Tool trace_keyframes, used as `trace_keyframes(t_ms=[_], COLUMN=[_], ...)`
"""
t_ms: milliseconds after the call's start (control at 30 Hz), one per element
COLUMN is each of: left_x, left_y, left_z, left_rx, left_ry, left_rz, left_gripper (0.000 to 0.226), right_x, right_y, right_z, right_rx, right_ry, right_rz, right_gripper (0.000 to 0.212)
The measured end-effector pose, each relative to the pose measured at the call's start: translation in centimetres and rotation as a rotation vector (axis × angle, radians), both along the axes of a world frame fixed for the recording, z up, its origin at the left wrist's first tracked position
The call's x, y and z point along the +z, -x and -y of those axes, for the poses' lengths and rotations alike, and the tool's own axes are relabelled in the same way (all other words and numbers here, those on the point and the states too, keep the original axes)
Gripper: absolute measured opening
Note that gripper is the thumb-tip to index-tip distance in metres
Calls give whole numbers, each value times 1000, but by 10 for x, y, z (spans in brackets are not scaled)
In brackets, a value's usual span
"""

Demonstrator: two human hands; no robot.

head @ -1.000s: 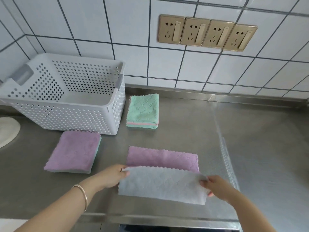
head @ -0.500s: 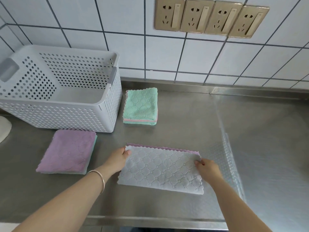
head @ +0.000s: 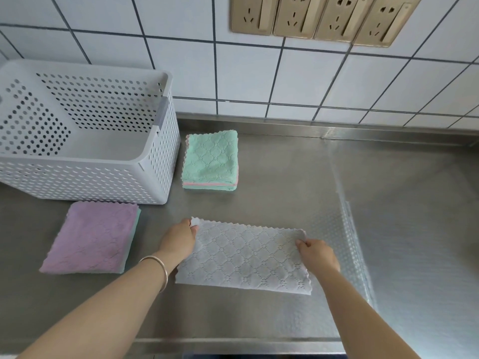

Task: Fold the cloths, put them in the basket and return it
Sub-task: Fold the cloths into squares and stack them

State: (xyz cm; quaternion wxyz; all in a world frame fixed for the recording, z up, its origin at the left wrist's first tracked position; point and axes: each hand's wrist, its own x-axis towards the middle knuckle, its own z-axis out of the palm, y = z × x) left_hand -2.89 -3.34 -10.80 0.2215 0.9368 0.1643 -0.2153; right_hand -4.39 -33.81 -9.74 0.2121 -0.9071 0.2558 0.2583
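- Head view: my left hand (head: 178, 240) and right hand (head: 317, 253) each pinched a far corner of the grey cloth (head: 246, 257), which lay flat on the counter (head: 285, 177) near the empty basket (head: 158, 151).
- Judged best: match edges squarely, smooth, then fold across.

Grey cloth (head: 245, 255) folded into a flat strip on the counter, purple folded stack (head: 92, 237) just in front of the white perforated basket (head: 85, 182), mint folded stack (head: 210, 159) just beside its right wall.
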Motion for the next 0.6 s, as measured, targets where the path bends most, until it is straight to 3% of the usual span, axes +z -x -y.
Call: trace_keyframes(t_ms=[167, 267, 367, 433, 533, 600], left_x=[2, 10, 9, 6, 2, -6], left_y=[-1, 5, 15, 25, 36, 41], left_z=[6, 10, 21, 37, 62, 70], left_rx=[-53, -69, -261, -511, -869, -954], left_ry=[-169, -318, -301, -219, -203, -179], left_rz=[18, 214, 501, 566, 360, 199], left_gripper=[34, 23, 32, 34, 56, 72], right_x=[1, 3, 6, 6, 4, 5], right_y=[1, 12, 29, 42, 59, 65], right_z=[-2, -3, -5, -9, -19, -25], right_rx=[-51, -137, -204, -226, -245, -245], right_ry=[30, 51, 6, -25, -40, -15], right_rz=[21, 136, 247, 263, 197, 132], right_gripper=[42, 38, 34, 41, 49, 49])
